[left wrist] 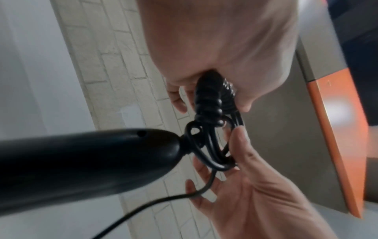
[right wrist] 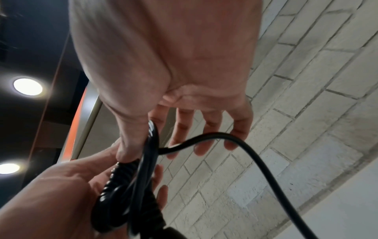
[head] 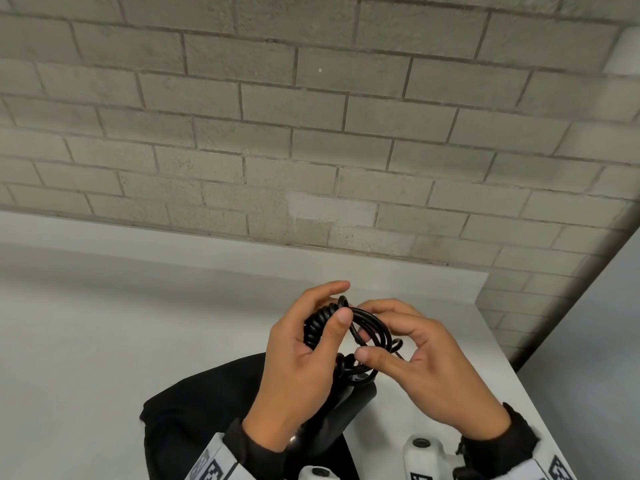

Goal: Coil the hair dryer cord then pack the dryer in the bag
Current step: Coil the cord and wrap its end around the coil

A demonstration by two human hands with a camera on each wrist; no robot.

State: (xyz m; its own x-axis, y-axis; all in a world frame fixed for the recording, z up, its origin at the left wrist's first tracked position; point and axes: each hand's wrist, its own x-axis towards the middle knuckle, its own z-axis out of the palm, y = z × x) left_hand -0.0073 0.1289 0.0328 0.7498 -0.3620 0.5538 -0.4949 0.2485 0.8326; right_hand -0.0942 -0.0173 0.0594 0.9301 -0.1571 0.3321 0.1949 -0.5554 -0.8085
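Cord, black and partly spiralled, is held bunched in loops between both hands above the white table. Its spiral part is gripped by the left hand, thumb pressed on top, fingers curled behind. The smooth loops are pinched by the right hand between thumb and forefinger; in the right wrist view the other fingers are seen spread. The hair dryer hangs just below the hands by its handle, over the black bag lying on the table near the person
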